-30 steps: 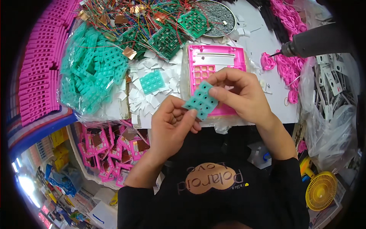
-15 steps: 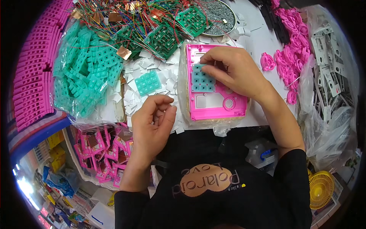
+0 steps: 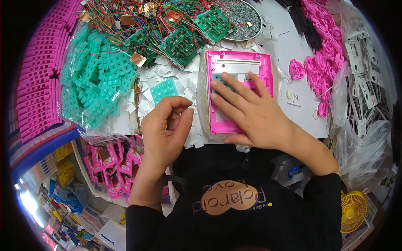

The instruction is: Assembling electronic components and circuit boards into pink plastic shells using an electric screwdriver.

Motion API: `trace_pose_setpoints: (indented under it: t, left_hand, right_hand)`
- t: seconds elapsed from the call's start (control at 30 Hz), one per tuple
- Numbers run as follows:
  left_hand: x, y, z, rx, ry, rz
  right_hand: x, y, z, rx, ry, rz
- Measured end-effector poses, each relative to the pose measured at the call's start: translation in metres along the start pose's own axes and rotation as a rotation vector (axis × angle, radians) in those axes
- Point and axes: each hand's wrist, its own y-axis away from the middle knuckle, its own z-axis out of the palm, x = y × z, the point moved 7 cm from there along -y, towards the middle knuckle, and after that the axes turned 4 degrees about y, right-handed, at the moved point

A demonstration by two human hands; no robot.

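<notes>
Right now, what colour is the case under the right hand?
The case is pink; head view.

Blue-green keypad (image 3: 216, 78) inside a pink case (image 3: 269, 75).
The case lies flat on a plastic-wrapped pad (image 3: 202, 85), its hollow inner side up and its long sides running away from the person; small posts stand at its far corners, and a pale strip with a long slot crosses its far end. The keypad sits toward the case's left side, dark dots upward, mostly hidden from view.
</notes>
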Motion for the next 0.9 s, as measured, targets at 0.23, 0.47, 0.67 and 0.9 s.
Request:
trace_pose_setpoints:
  t: [0.23, 0.47, 0.67, 0.9]
  left_hand:
    - [0.059, -0.093, 0.019, 0.054, -0.609, 0.727]
    - [0.065, -0.162, 0.076, 0.063, -1.235, 0.728]
    - [0.102, -0.149, 0.026, 0.208, -0.867, 0.815]
    - [0.010, -0.160, -0.067, -0.087, 1.408, -0.061]
  right_hand:
    - [-0.003, 0.003, 0.003, -0.066, 0.031, -0.009]
    - [0.003, 0.009, -0.017, 0.224, -0.189, -0.042]
    - [0.015, 0.029, -0.047, 0.440, -0.276, -0.015]
    - [0.005, 0.008, -0.054, 0.525, -0.379, -0.125]
